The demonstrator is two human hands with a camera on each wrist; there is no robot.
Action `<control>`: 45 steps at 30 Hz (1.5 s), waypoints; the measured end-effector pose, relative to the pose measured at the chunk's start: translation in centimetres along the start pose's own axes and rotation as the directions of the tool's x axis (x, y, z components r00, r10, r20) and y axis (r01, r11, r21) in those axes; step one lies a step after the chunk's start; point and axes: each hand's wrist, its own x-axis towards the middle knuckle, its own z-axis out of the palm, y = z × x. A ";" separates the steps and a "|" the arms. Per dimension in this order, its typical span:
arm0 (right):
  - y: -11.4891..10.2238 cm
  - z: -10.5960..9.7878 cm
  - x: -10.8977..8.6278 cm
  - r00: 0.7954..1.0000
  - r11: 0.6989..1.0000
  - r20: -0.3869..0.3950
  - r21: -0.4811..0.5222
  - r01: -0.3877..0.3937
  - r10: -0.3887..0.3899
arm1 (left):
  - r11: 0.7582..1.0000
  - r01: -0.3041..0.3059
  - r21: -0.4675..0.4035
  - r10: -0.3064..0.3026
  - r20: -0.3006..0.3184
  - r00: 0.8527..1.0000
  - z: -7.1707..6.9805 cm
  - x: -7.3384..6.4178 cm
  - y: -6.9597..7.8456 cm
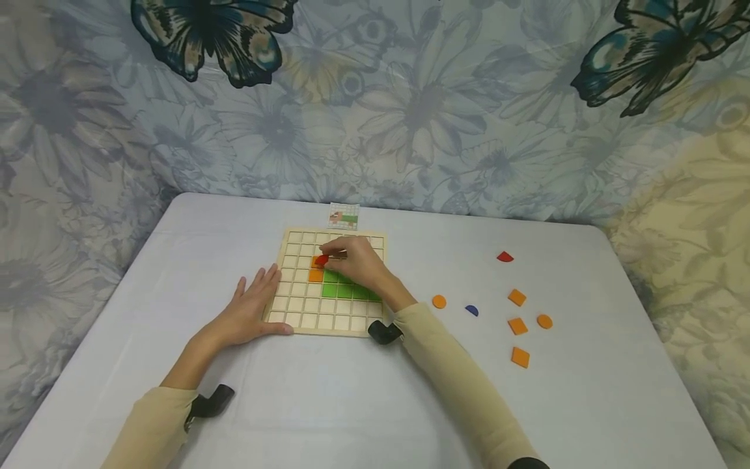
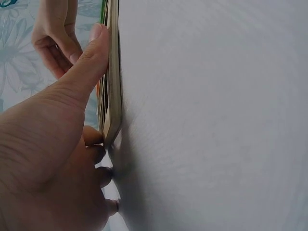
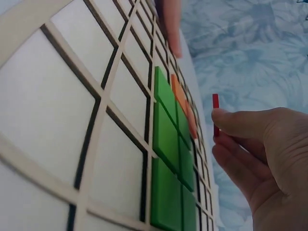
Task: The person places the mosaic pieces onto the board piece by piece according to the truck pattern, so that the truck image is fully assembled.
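Work looks partway along, as we judge it. From the left, we see the left hand [image 1: 253, 311] at the side of the board [image 1: 309, 320], its grip wide: fingers spread, pinching nothing. On the board, two orange squares [image 1: 316, 275] sit in adjoining cells, one behind the other. Over them is a red piece [image 1: 321, 260], pinched in the narrow grip of the right hand [image 1: 359, 262], so we count it as not yet set down. Behind the board lies a small card [image 1: 343, 216] printed with a grid and coloured patches. Green squares [image 1: 344, 290] fill cells right of the orange ones, though the right hand hides some from us. Many cells are bare. Farther right on the counter [image 1: 586, 391], we find pieces lying loose: an orange disc [image 1: 439, 301], a blue half-disc [image 1: 472, 311], a red wedge [image 1: 505, 257], three loose orange squares [image 1: 518, 326] and another orange disc [image 1: 544, 321]. Whether all belong on the board, we cannot tell.

In the left wrist view, we see the left thumb lying against the board's edge, while the red piece is hidden. The right wrist view gives us the red piece edge-on, apart from the board, a gap the head view leaves unclear. Only the head view shows us the card and the loose pieces.
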 end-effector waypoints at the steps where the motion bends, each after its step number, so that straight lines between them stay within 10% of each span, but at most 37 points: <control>1: 0.1 0.2 0.1 1.000 1.000 0.000 0.003 -0.007 0.007 | 1.000 0.002 0.003 -0.002 0.002 1.000 0.0 0.1 0.0; 45: -1.0 2.8 3.2 0.995 0.980 0.101 -0.198 -0.003 0.024 | 1.000 0.011 0.009 -0.011 0.018 1.000 0.0 0.3 -0.2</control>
